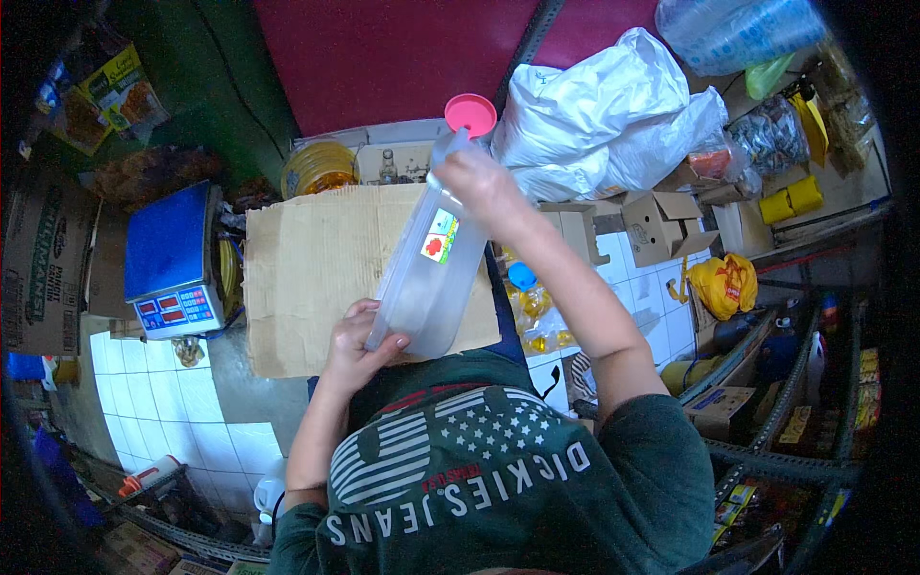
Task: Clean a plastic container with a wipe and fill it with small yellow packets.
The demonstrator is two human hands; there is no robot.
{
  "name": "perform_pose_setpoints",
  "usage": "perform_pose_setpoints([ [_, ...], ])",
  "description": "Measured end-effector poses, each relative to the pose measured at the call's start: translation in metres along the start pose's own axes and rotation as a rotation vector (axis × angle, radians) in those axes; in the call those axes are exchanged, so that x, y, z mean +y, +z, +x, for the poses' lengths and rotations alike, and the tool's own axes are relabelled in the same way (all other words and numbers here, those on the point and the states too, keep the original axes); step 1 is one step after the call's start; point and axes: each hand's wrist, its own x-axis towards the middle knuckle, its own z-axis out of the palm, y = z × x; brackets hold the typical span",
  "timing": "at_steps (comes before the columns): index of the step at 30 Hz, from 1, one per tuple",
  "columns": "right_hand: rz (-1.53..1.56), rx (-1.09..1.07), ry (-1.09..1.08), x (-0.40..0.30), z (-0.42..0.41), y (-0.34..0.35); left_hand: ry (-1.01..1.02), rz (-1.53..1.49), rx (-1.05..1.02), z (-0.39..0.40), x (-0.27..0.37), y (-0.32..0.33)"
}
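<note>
My left hand [363,341] grips the bottom end of a translucent plastic container [424,287], thumb on its near side. The container lies tilted over a sheet of corrugated cardboard [309,280] and bears a small coloured label. At its far end is my right hand [474,180], blurred, with its fingers closed around something at the container's top; exactly what they grip is hard to tell. Just beyond that hand is a round pink plastic piece [471,115], like a lid or a funnel. Clear plastic shows between it and my fingers.
A digital scale [169,251] with a blue platform stands left of the cardboard. Beyond the cardboard are a round yellow container [321,167] and a small glass bottle [388,167]. White plastic bags [596,115] and open cardboard boxes [658,223] are at the right, near bottles of yellow liquid [535,305].
</note>
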Motion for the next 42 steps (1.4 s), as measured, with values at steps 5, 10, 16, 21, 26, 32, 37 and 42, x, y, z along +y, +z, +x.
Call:
perform_pose_setpoints([
  [5, -0.095, -0.014, 0.106, 0.061, 0.023, 0.005, 0.001, -0.014, -0.019, -0.009, -0.001, -0.005],
  [10, 0.238, -0.309, 0.432, 0.095, 0.006, 0.017, 0.003, -0.075, -0.027, -0.016, -0.003, -0.008],
  [16, 0.997, -0.23, 0.902, 0.101, -0.032, 0.028, -0.278, -0.42, 0.2, -0.03, -0.004, -0.013],
  [21, 1.045, -0.162, 0.821, 0.081, -0.025, 0.001, -0.134, -0.866, 0.453, -0.012, 0.013, -0.022],
  [26, 1.191, -0.053, 0.862, 0.081, -0.033, 0.001, -0.008, -0.853, 0.474, 0.0, 0.016, -0.037],
  [32, 1.506, 0.276, 0.861, 0.051, -0.035, 0.045, -0.128, -1.078, 0.603, 0.023, 0.024, -0.035],
  [37, 1.975, 0.589, 0.907, 0.041, -0.017, 0.067, -0.065, -1.094, 0.562, 0.038, 0.032, -0.018],
  [42, 1.988, 0.529, 0.83, 0.03, -0.021, 0.067, -0.126, -1.018, 0.57, 0.04, 0.031, -0.014],
])
